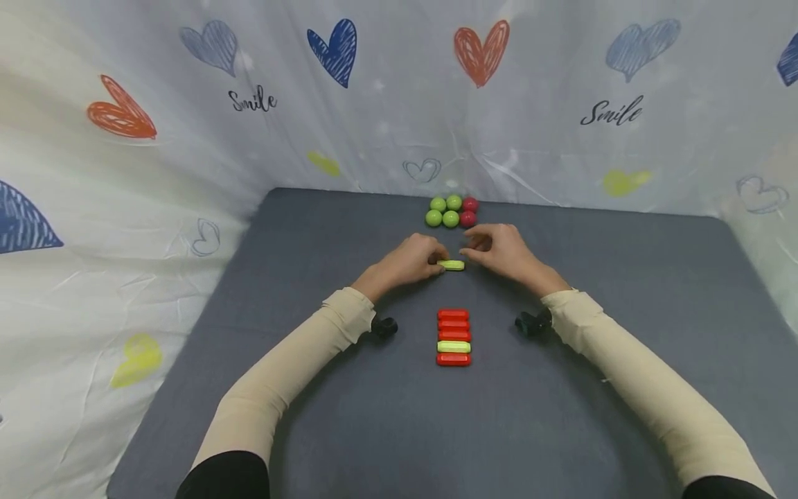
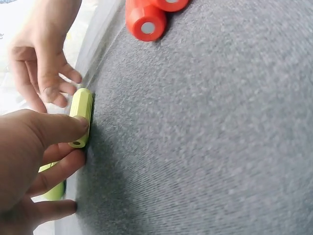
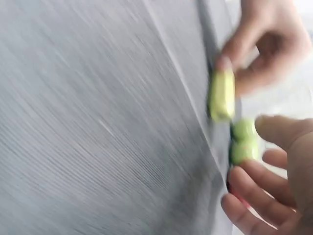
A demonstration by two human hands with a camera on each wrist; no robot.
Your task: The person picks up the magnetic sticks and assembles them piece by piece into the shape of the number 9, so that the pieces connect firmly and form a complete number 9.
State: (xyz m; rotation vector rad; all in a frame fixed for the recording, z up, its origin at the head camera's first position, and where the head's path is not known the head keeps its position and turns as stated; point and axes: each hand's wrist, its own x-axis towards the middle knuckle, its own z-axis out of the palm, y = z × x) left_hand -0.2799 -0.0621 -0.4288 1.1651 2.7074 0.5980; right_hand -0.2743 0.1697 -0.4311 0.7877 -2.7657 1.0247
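In the head view, my left hand (image 1: 414, 260) pinches one end of a yellow-green building rod (image 1: 453, 265) between thumb and fingers; the rod lies crosswise, low over the cloth. The thumb presses on that end of the rod (image 2: 81, 110) in the left wrist view. My right hand (image 1: 499, 253) is near the rod's other end, apart from it, fingers loosely bent with nothing between them. Nearer the front lies a column of rods: several red rods (image 1: 454, 325) and one yellow-green rod (image 1: 454, 346), side by side. A red rod (image 2: 145, 22) shows a grey disc in its end.
Beyond the hands sit several green balls (image 1: 451, 219) and two red balls (image 1: 468, 219), grouped in two rows. The table has a grey cloth (image 1: 349, 436). A white curtain (image 1: 386, 125) printed with hearts hangs along the back and left side.
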